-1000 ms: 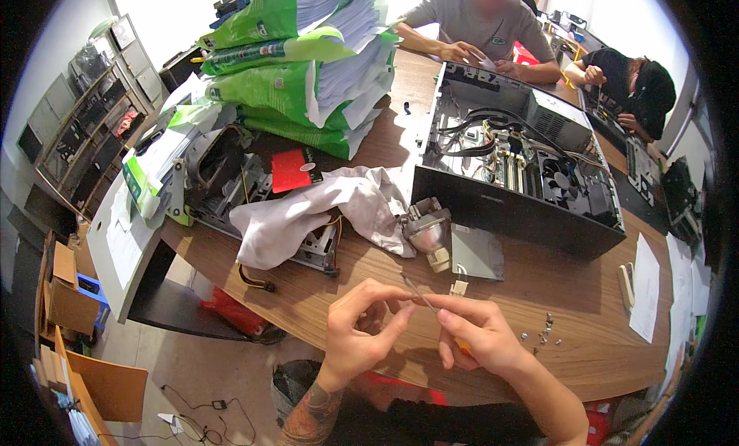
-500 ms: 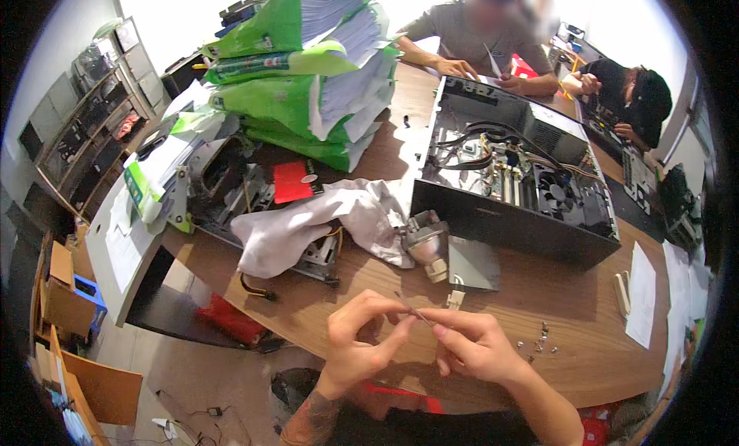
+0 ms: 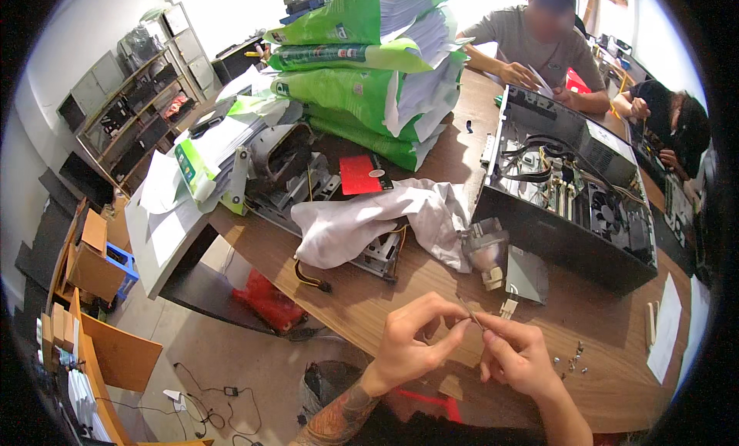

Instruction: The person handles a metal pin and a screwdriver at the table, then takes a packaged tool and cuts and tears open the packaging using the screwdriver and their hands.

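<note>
My left hand (image 3: pixel 418 340) and my right hand (image 3: pixel 521 355) meet over the table's front edge, thumbs and fingers pinched. Between their fingertips is a thin, dark, slender piece (image 3: pixel 471 313), its exact kind too small to make out. Just beyond the fingers lie a small white connector (image 3: pixel 508 307), a flat grey metal plate (image 3: pixel 527 276) and a lamp bulb with a reflector (image 3: pixel 486 253). Several small screws (image 3: pixel 576 357) are scattered to the right of my right hand.
An opened black computer case (image 3: pixel 570 192) stands at the right. Behind a white cloth (image 3: pixel 369 215) on metal parts rise stacked green-wrapped paper packs (image 3: pixel 339 92). A person (image 3: pixel 550 57) sits across the wooden table (image 3: pixel 346 303), another (image 3: pixel 670 122) at far right. Cables (image 3: pixel 223 407) lie on the floor.
The view has swung left, so the table and its things appear farther right. Both hands keep their pinch on the slender piece, with little change in pose.
</note>
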The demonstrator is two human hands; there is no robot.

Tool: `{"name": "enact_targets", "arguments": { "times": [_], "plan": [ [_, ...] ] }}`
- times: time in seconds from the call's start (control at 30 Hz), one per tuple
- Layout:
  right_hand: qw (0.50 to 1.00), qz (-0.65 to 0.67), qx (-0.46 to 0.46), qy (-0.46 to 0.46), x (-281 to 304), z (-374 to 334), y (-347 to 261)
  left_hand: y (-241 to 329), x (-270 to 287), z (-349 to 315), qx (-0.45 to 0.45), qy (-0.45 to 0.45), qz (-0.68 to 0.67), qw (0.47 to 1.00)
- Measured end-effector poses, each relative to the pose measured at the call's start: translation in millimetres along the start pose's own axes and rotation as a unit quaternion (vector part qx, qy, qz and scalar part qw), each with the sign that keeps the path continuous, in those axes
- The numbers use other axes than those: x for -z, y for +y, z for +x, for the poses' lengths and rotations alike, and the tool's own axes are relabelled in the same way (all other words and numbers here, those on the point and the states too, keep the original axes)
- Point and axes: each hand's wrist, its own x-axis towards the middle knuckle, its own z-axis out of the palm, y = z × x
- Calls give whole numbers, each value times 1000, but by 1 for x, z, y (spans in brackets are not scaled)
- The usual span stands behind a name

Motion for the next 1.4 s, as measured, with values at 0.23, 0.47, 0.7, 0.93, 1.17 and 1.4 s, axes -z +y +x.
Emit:
{"name": "enact_targets", "arguments": {
  "times": [0.23, 0.47, 0.7, 0.93, 1.17, 1.4],
  "plan": [
    [1000, -15, 12, 13, 2, 2, 4, 3, -1, 2, 10, -11, -6, 1000],
    [997, -45, 14, 65, 2, 4, 7, 4, 0, 3, 25, -77, -1, 997],
    [989, -75, 91, 87, 3, 8, 13, 4, 2, 6, 23, -102, -2, 995],
    [911, -304, 243, 139, 5, 11, 24, 9, 7, 0, -20, -31, -43, 998],
    [778, -524, 327, 117, 13, 9, 34, 3, 49, 56, -111, 183, 225, 950],
    [794, -534, 289, 38, 24, 27, 39, -13, 107, 148, 73, 145, 512, 844]
  ]
}}
